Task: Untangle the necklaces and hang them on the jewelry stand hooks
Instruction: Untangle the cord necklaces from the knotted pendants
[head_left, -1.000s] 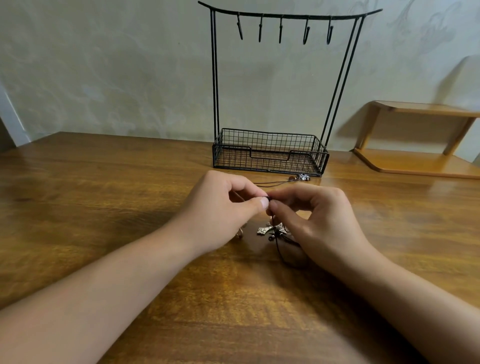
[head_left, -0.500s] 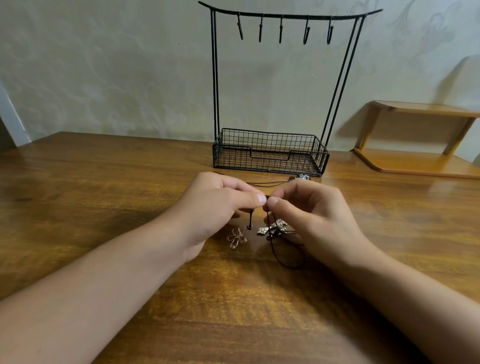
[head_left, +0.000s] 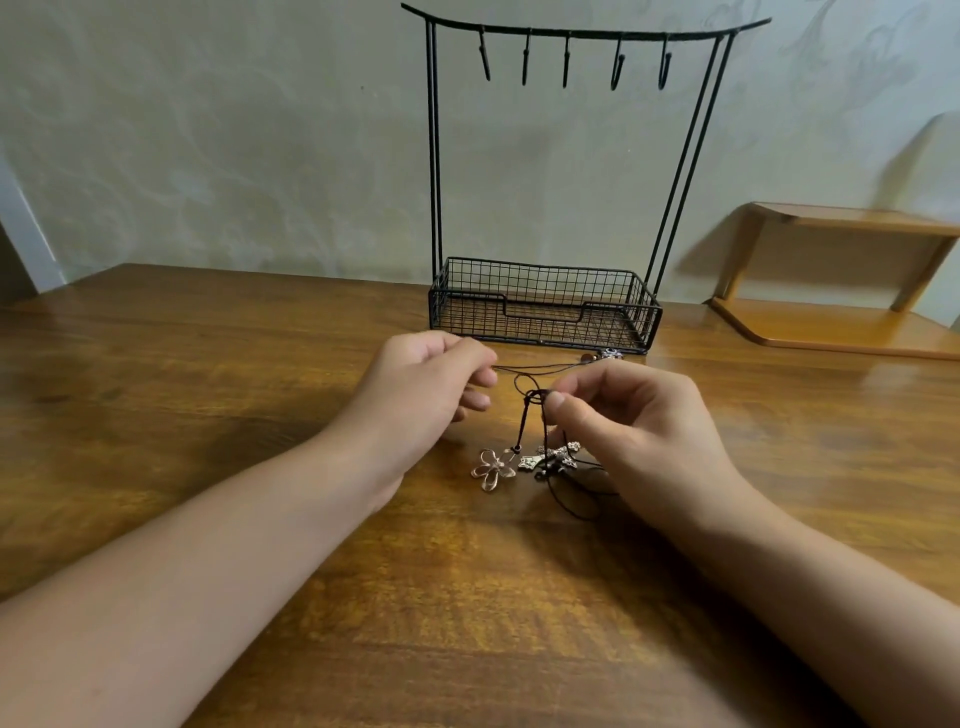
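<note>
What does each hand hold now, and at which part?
Left hand pinches a dark cord at its left end; right hand pinches the knot above the flower pendant.

Five hooks (head_left: 565, 60) on one stand (head_left: 545, 306); three pendants (head_left: 492, 469) (cords tangled); two hands (head_left: 415, 395); one shelf (head_left: 841, 280).

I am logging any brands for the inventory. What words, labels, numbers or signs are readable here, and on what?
None: no readable text shows anywhere in the head view.
The jewelry stand, its hooks, the pendants, the wooden table and the wooden shelf bear no visible lettering.
The wall shows only a faint pattern, no writing.
</note>
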